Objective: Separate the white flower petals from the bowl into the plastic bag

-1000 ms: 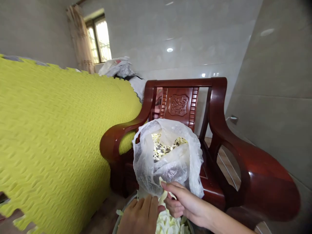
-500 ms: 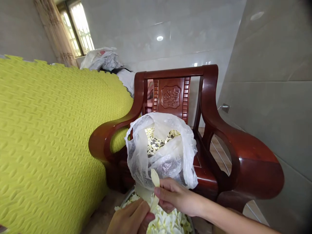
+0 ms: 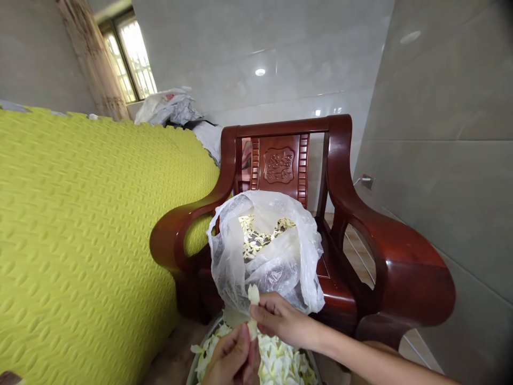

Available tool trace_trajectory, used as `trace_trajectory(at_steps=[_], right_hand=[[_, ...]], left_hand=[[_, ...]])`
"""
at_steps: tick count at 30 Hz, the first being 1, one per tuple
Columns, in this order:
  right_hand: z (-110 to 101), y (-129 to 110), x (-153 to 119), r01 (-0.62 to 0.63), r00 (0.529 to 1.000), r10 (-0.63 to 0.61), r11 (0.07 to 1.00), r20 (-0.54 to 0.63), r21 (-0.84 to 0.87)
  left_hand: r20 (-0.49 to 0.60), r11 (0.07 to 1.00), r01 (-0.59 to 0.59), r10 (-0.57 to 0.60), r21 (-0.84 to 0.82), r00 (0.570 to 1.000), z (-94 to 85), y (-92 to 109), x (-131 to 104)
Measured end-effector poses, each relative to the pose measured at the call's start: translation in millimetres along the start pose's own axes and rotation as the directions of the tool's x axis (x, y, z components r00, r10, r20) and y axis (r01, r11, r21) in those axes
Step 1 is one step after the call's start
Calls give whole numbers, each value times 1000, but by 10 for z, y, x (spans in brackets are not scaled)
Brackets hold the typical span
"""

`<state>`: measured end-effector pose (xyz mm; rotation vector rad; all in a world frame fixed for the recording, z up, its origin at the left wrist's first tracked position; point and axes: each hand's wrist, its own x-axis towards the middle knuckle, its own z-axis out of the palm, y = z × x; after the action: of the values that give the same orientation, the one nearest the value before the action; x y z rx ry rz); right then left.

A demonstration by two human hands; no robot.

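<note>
Between my hands is a pale cream petal-like piece, its split tip pointing up toward the bag. My right hand pinches it at the middle, with fingers closed. Just below and to the left, my left hand is closed on the lower end of the pale piece. Beneath both hands, a basin holds a heap of pale yellow-white pieces. A white translucent plastic bag sits open in front, with more small pale pieces inside.
The bag rests on a dark red wooden armchair with broad curved arms. A large yellow textured foam mat stands along the left. Behind it lie plastic bags near a window. A wall socket is at the right.
My left hand has moved slightly right and closer to my right hand. Less of the pale piece shows, and its tip now looks split. The view has shifted a little.
</note>
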<state>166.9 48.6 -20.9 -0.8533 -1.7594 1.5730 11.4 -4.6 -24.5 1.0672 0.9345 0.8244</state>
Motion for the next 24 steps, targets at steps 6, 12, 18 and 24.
trace_trajectory(at_steps=[6,12,18,24], right_hand=[[131,-9,200,10,980,51,955,-195,298],[143,-4,240,61,986,-33,984,-160,170],[236,22,160,102,994,-104,991,-20,-89],[257,98,123,81,926,-258,849,-275,-522]], left_hand=[[-230,836,-143,304,530,925,-92,258,34],[-168,856,-115,228,504,959,-281,332,5],[-262,969,-54,119,241,958,-301,281,-52],[-392,959,-50,161,279,906,-425,217,-61]])
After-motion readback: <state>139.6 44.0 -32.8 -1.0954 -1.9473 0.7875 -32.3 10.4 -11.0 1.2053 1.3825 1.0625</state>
